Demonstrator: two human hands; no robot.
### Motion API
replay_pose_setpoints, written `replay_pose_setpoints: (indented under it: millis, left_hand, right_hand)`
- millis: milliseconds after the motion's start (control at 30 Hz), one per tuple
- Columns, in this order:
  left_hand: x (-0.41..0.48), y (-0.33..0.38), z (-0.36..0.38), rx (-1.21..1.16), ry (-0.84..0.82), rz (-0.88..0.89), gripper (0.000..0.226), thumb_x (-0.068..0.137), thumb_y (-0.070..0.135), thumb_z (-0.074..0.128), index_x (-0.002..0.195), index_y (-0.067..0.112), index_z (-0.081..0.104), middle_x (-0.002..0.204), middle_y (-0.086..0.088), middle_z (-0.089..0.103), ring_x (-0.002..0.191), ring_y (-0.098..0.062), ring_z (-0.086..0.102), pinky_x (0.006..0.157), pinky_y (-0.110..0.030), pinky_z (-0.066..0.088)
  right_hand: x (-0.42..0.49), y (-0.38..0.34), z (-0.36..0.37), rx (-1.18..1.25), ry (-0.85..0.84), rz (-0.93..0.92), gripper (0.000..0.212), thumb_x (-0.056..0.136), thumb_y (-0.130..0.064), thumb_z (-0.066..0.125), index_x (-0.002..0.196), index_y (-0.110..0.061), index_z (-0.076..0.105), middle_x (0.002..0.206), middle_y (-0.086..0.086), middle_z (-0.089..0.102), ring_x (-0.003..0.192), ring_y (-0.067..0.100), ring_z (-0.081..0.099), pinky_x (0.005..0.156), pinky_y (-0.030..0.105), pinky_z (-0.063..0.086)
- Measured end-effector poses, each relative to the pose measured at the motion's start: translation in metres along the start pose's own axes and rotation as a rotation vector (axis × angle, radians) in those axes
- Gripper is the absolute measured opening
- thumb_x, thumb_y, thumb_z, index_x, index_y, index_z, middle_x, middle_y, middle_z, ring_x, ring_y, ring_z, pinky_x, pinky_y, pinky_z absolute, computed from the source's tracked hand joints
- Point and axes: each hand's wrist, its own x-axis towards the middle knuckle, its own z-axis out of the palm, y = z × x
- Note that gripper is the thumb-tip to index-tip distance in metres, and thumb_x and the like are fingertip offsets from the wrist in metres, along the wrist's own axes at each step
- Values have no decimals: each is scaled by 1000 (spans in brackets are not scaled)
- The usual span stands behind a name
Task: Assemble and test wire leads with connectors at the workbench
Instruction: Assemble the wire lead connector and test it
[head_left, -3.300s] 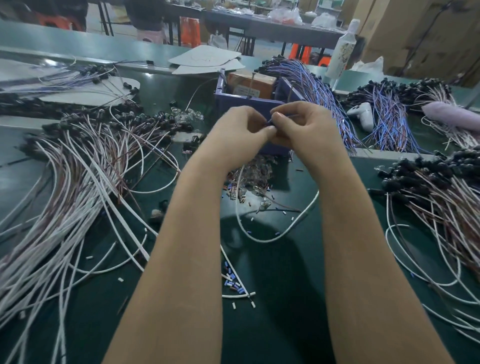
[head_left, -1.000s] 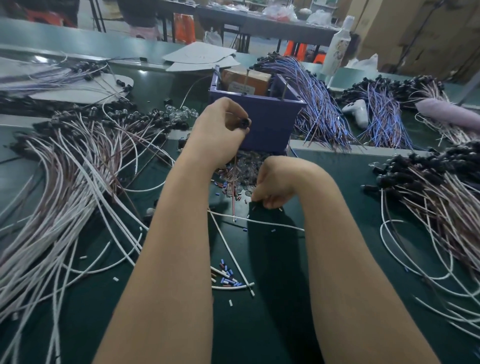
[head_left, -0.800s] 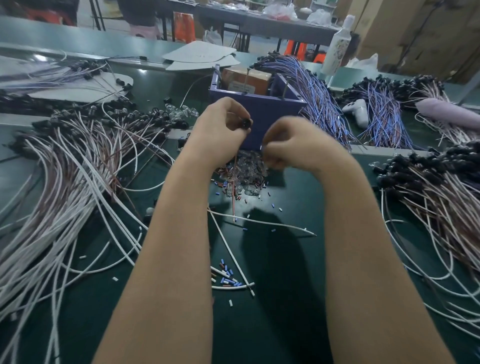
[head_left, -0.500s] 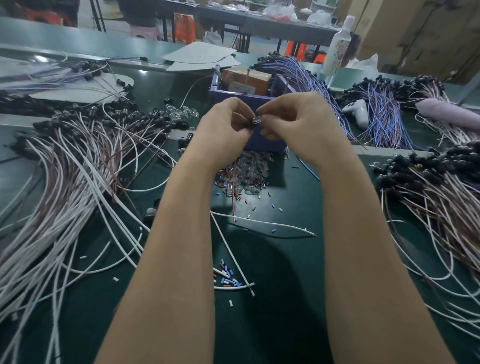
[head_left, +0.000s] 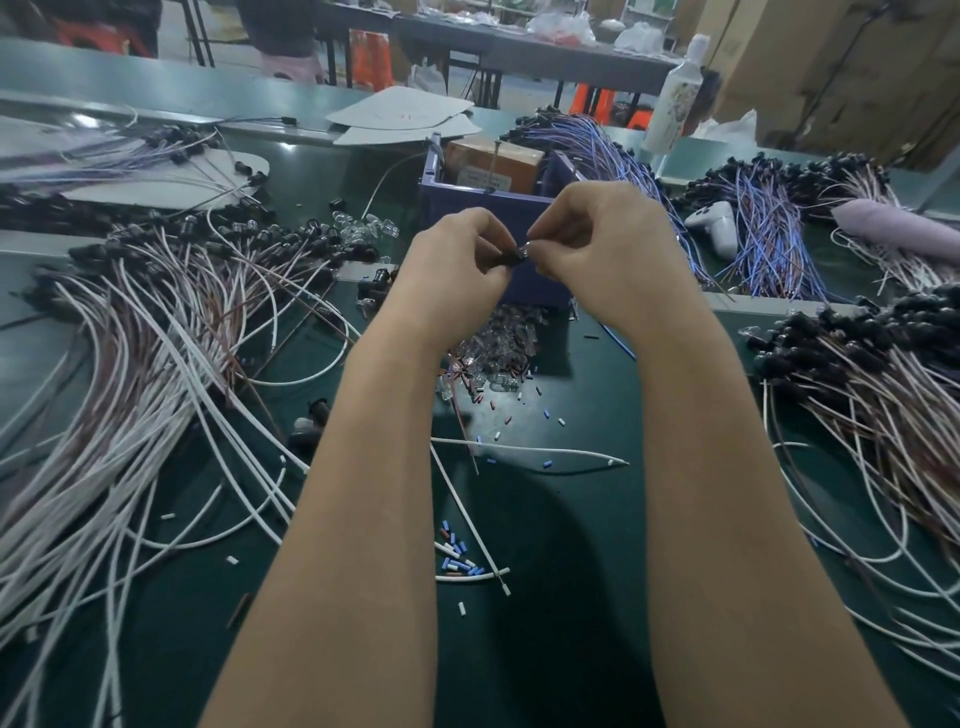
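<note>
Left wire pile (head_left: 130, 364): white and brown leads with black ends are spread over the left side of the table (head_left: 587, 395), up to its left edge.
Clear parts, far (head_left: 363, 228): a small heap is seen beside the black ends, left of the bin.
Left hand (head_left: 452, 275): held above the table's middle, fingers curled, thumb and fingertips clamped on the connector.
Cut sleeves (head_left: 457, 553): blue and white bits lie between the forearms, toward the near edge, touching a loose white wire (head_left: 524, 451).
Connector (head_left: 517, 254): a small dark piece with a clear tip, held in the air between both hands and mostly covered by the fingertips.
Clear parts, near (head_left: 498, 348): a heap lies under the hands, partly hidden by the left wrist.
Bin (head_left: 519, 286): a purple bin stands behind the hands, its front wall largely blocked by them; a cardboard box (head_left: 493, 163) is seen inside.
Right hand (head_left: 597, 260): fingers curled, thumb and forefinger pinched on the connector's clear tip.
Blue wire bundle (head_left: 623, 166): draped just right of the bin.
White controller (head_left: 717, 223): rests among the blue wires.
Right wire pile (head_left: 883, 395): leads with black ends cover the right edge.
</note>
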Motion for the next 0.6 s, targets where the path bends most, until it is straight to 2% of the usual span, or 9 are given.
replay_pose_setpoints:
  millis: [200,333,400,433,500,567,600]
  left_hand:
    - [-4,4,-3,46,26,88,14,88,13,62,100,19,68,88,1,69,83,-11,61,81,-21,47]
    - [-5,4,-1,91,-9,60,11,90,24,61,100,29,64,75,13,61,90,-15,61,94,-38,45]
    - [-5,4,1,107,-20,77,10,90,24,61,99,29,64,73,15,59,90,-15,60,96,-41,44]
    - [-5,4,1,112,-11,96,11,90,23,62,99,27,65,73,15,59,87,-14,59,94,-36,44]
    - [-4,4,2,106,14,135,13,89,20,62,101,23,68,75,13,60,80,-9,57,81,-18,45]
    - [-3,4,2,89,24,160,13,89,18,63,101,20,69,75,9,61,74,-7,55,64,-2,36]
    - [-3,4,2,85,29,165,13,88,18,63,100,19,70,75,8,62,73,-7,54,61,0,34]
  right_hand:
    - [1,2,0,56,13,35,7,82,-12,67,85,-17,71,81,5,70,81,18,67,81,35,54]
    - [1,6,-3,106,-23,59,8,83,-11,67,80,-19,68,77,5,71,78,19,69,82,38,55]
    - [0,9,-5,85,-28,62,10,83,-11,67,78,-20,67,74,3,70,75,16,69,81,36,56]
    - [1,10,-6,73,-27,64,12,83,-11,67,77,-21,66,72,2,70,73,15,69,79,34,56]
    - [2,12,-7,85,-27,69,16,83,-11,67,73,-24,65,70,1,70,70,13,69,78,33,57]
    - [2,16,-8,175,-38,87,19,83,-11,68,72,-25,65,70,2,70,68,13,69,77,33,58]
    - [1,18,-7,238,-46,100,17,84,-10,68,73,-24,66,71,3,70,67,13,69,77,33,58]
